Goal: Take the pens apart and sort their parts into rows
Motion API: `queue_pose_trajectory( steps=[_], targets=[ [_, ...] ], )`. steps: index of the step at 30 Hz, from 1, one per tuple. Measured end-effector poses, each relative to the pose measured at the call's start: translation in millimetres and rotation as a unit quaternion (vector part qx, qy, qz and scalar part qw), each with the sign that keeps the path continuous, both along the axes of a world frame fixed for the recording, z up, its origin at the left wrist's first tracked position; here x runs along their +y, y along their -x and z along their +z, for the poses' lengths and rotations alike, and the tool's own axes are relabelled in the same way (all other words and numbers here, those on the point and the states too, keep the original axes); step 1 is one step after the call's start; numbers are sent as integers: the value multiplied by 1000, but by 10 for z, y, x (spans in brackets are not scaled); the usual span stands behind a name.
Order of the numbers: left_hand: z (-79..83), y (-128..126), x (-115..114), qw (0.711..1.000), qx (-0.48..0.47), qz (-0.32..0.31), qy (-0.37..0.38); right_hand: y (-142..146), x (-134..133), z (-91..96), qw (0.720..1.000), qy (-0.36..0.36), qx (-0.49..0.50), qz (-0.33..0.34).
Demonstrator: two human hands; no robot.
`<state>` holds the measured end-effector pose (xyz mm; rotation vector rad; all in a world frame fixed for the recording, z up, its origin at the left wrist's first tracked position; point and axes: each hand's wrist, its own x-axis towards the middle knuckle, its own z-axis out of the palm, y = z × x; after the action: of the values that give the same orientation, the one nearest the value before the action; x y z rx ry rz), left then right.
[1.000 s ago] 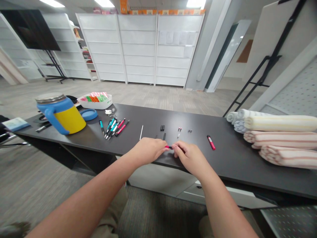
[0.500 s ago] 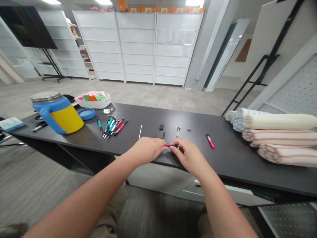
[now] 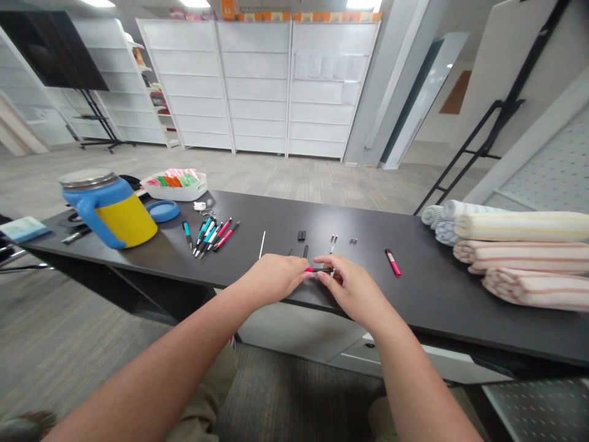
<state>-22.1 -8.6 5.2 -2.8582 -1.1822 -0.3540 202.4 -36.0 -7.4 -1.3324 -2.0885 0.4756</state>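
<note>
A red and black pen (image 3: 318, 270) lies level between my two hands, just above the near part of the black table (image 3: 368, 270). My left hand (image 3: 280, 276) has its fingers closed on the red end. The thumb and fingers of my right hand (image 3: 347, 279) pinch around the black end, whose tip they partly hide. Just past my hands are a small black tube (image 3: 305, 251), a pair of short black pieces (image 3: 301, 236) and tiny light parts (image 3: 334, 238). Beyond my left hand lies a thin white stick (image 3: 262, 244).
Several pens (image 3: 212, 236) lie heaped on the left, near a blue and yellow jug (image 3: 122, 215), a blue lid (image 3: 163, 211) and a white basket (image 3: 177, 191). Small metal bits (image 3: 353, 241) and a red stick-shaped item (image 3: 392, 263) are right, before rolled towels (image 3: 519, 252).
My right fingers have opened slightly around the pen's black end, so more of it shows. My left hand keeps its hold. The whole view has shifted a little.
</note>
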Motion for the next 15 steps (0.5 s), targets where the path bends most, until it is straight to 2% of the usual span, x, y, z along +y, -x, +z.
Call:
queue_pose_trajectory(
  steps=[4, 11, 15],
  targets=[
    [2, -9, 2, 1000, 11, -3, 0, 10, -2, 16, 1000, 10, -24, 10],
    [-16, -8, 19, 1000, -2, 3, 6, 0, -13, 13, 1000, 4, 10, -15],
    [-26, -5, 22, 1000, 3, -2, 1, -1, -15, 29, 1000, 10, 0, 3]
  ],
)
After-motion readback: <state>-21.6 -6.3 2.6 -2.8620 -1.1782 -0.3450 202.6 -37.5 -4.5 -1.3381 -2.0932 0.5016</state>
